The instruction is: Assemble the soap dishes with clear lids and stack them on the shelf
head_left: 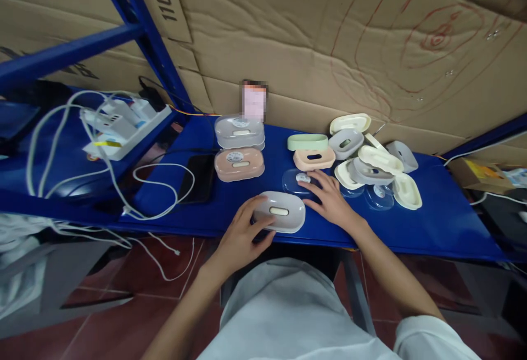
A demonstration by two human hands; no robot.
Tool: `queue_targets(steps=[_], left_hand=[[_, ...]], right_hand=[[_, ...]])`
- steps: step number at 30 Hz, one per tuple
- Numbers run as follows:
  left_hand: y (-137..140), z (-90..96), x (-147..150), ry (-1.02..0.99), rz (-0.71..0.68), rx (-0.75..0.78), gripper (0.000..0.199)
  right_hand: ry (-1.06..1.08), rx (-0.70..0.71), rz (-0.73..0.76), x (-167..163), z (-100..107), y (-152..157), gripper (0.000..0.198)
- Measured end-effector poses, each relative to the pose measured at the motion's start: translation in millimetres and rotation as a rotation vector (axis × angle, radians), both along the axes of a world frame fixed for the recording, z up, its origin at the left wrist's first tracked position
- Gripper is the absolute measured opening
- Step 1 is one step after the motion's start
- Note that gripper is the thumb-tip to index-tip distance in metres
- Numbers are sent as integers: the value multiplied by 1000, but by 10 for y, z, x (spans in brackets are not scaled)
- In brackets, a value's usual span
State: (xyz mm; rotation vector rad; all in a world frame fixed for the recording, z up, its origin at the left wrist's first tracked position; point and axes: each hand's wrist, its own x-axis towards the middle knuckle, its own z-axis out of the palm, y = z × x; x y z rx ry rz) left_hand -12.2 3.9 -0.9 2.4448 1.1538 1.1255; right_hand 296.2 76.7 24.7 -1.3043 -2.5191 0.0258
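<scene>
My left hand (pixel 246 232) grips the left side of a grey oval soap box (pixel 293 210) with a cream piece in its middle slot, near the table's front edge. To its right, my right hand (pixel 334 200) has its fingers spread, with fingertips over the right side of a clear lid (pixel 291 181) bearing a round label. That lid lies just behind the grey box. Farther back on the left are two lidded soap boxes, a pink one (pixel 247 170) and a grey one (pixel 229 135) behind it.
On the right lie a peach tray (pixel 301 161), a green tray (pixel 307 142), several cream and grey parts (pixel 376 158) and another clear lid (pixel 377 198). A dark phone (pixel 198 176), white cables (pixel 140 214) and a power strip (pixel 154 125) occupy the left. Cardboard (pixel 296 63) walls the back.
</scene>
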Motion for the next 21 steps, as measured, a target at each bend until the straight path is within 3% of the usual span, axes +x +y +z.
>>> queue_targets(steps=[4, 6, 9, 12, 16, 21], left_hand=[[-9, 10, -4, -15, 11, -56, 30], [-12, 6, 4, -16, 31, -101, 41], [-9, -6, 21, -48, 70, -174, 66], [2, -16, 27, -69, 95, -229, 83], [19, -18, 14, -19, 80, -283, 79], [31, -13, 6, -5, 92, -290, 70]], right_hand=[[189, 4, -48, 213, -36, -172, 46], [305, 20, -80, 201, 10, -278, 45], [369, -4, -70, -17, 82, -477, 46], [284, 17, -23, -355, 65, -671, 47], [171, 130, 27, -636, -66, -809, 50], [148, 147, 57, -614, -162, -798, 56]])
